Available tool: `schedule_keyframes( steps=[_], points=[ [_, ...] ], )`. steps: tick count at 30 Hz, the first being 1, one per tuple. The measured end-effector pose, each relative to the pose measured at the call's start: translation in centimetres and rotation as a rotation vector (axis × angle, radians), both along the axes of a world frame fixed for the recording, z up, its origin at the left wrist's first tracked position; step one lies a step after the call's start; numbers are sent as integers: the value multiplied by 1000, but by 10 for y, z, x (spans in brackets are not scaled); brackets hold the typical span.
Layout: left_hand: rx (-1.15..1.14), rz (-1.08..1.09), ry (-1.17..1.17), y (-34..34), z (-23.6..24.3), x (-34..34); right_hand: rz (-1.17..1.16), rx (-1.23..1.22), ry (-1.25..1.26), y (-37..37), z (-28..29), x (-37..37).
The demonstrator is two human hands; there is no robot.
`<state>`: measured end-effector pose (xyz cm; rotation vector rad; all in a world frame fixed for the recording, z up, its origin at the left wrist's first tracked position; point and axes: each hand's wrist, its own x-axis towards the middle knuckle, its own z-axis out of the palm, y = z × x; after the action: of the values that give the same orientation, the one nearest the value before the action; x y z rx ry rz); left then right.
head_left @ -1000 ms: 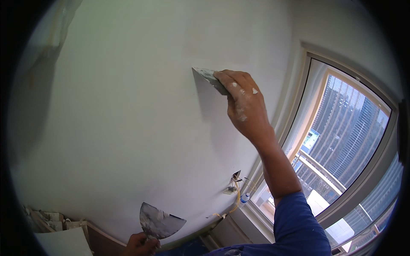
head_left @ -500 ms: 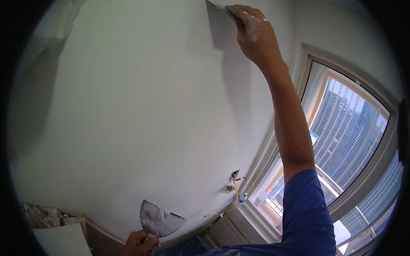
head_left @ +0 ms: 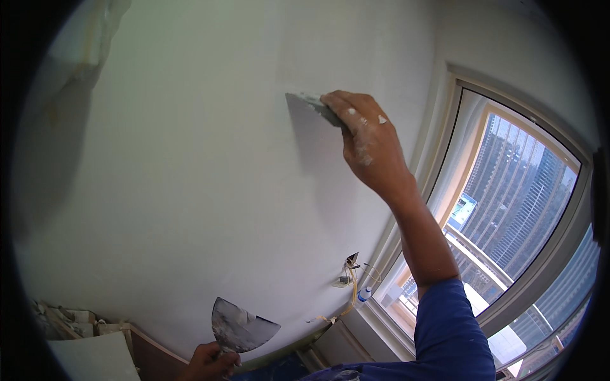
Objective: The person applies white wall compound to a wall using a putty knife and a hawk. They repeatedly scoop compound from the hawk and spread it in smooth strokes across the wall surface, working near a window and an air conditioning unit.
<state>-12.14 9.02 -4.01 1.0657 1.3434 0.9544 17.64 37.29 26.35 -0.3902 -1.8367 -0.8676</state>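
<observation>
My right hand (head_left: pixel 375 141) is raised against the white wall (head_left: pixel 190 165), closed round a putty knife (head_left: pixel 311 103) whose wide blade lies against the plaster. White filler is smeared on the knuckles and along the blade. Low in front, my left hand (head_left: pixel 211 362) grips a second, fan-shaped putty knife (head_left: pixel 241 327) by its handle, blade upward, with lumps of white filler on it. The handles of both tools are mostly hidden in my fingers.
To the right is a large framed window (head_left: pixel 508 190). Yellow wires hang from an open wall box (head_left: pixel 351 259), beside a small bottle (head_left: pixel 364 294) on the sill. Scrap pieces (head_left: pixel 70 322) and a pale board (head_left: pixel 95 357) sit at the lower left.
My right hand has come down the wall and slightly left with its putty knife. My left hand and its knife have stayed nearly still.
</observation>
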Motion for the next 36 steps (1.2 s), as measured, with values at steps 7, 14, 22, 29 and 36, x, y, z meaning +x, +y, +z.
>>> schedule_keyframes(
  steps=[7, 14, 22, 29, 36],
  points=[
    [17, -21, 4, 0, 5, 5, -20, 169, 113, 9, 105, -4],
    [84, -53, 40, 0, 8, 7, -11, 178, 94, 28, 74, -20],
    [10, -14, 27, -3, 6, 4, 0, 15, -4, 6, 1, -17],
    [7, -40, 4, -1, 6, 3, -6, 215, 112, 17, 95, -2],
    [65, -20, -5, -4, 6, 7, -5, 150, 79, 27, 76, -13]
  ],
)
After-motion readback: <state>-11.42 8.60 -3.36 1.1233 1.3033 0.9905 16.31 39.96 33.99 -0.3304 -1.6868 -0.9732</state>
